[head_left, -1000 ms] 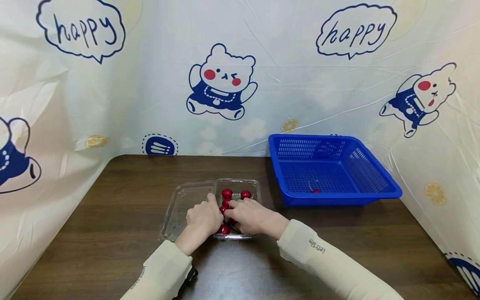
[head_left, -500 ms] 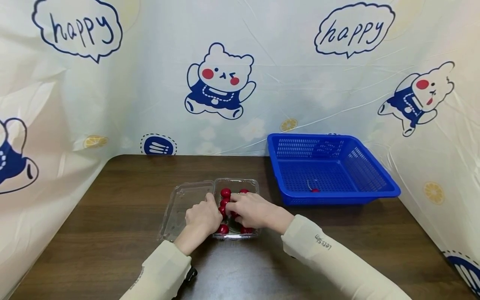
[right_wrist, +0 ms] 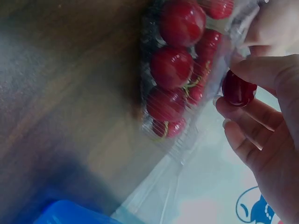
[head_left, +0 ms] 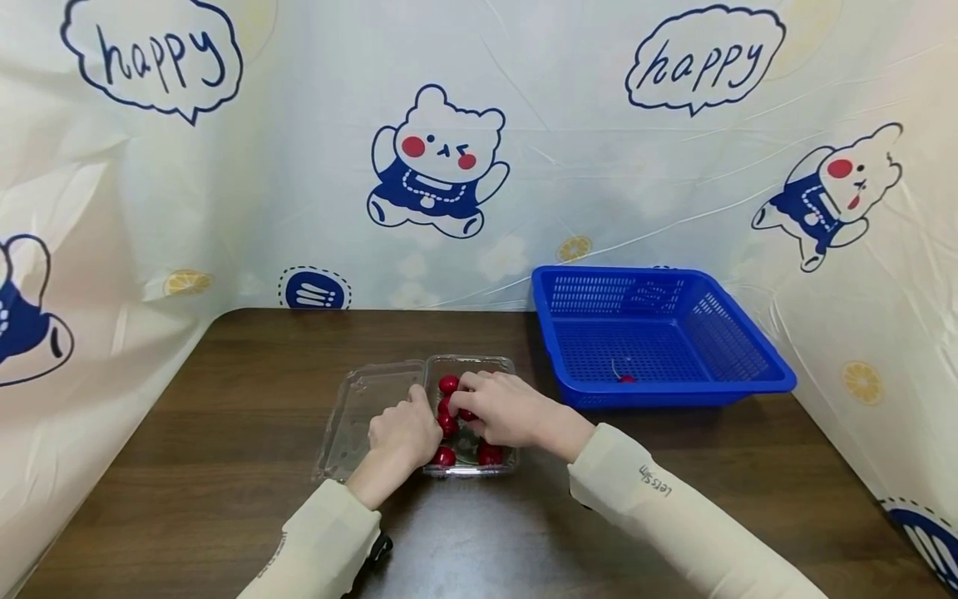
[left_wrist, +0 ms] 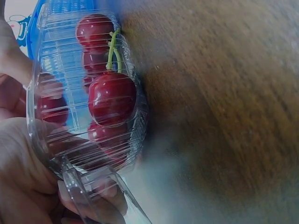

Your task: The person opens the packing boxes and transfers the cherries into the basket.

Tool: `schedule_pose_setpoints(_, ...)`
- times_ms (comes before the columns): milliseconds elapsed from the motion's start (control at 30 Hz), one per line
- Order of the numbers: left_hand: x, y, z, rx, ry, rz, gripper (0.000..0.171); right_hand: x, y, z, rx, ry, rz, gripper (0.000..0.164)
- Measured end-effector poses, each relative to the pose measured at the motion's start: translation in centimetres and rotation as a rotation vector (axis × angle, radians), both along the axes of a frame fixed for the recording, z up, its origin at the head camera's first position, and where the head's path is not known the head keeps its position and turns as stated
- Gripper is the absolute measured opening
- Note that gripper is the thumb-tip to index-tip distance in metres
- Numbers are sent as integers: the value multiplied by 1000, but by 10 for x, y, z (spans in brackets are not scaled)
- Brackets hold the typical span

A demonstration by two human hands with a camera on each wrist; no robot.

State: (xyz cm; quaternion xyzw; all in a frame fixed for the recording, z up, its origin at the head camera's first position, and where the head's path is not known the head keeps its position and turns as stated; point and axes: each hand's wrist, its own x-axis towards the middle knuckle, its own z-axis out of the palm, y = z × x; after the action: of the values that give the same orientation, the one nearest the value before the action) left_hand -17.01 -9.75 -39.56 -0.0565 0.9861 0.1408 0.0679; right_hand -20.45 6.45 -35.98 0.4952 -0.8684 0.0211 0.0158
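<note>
A clear plastic clamshell box (head_left: 511,363) lies on the table with its lid (head_left: 355,412) folded out to the left. Several red cherries sit in it, one of them a cherry (head_left: 490,453) at the near right corner. My left hand (head_left: 404,431) grips the box at the hinge side, fingers curled on the plastic edge. Just over the box is my right hand (head_left: 509,408). Its thumb and fingers pinch a dark red cherry (right_wrist: 239,88), seen in the right wrist view. Through the clear wall, the left wrist view shows cherries (left_wrist: 112,98) with green stems.
A blue perforated basket (head_left: 674,388) stands to the right behind the box, with one stemmed cherry (head_left: 627,378) inside. Brown wooden table (head_left: 224,399) surrounds the box. A printed cloth (head_left: 322,166) hangs behind and at the sides.
My right hand has risen slightly and shifted right, lifting a cherry from among the others. The near right cherry has come into view. My left hand stays on the box.
</note>
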Motion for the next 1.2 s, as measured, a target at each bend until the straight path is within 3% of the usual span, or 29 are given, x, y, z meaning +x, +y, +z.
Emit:
schedule_pose_setpoints(300, 1, 1, -1, -2, 29, -3, 27, -11, 11, 15, -56, 22, -16, 23)
schedule_pose_setpoints(833, -1, 0, 1, 2, 28, -4, 28, -32, 34, 40, -128, 57, -132, 23)
schedule_pose_setpoints(1200, 0, 1, 0, 9, 25, -10, 26, -38, 53, 51, -159, 67, -202, 22)
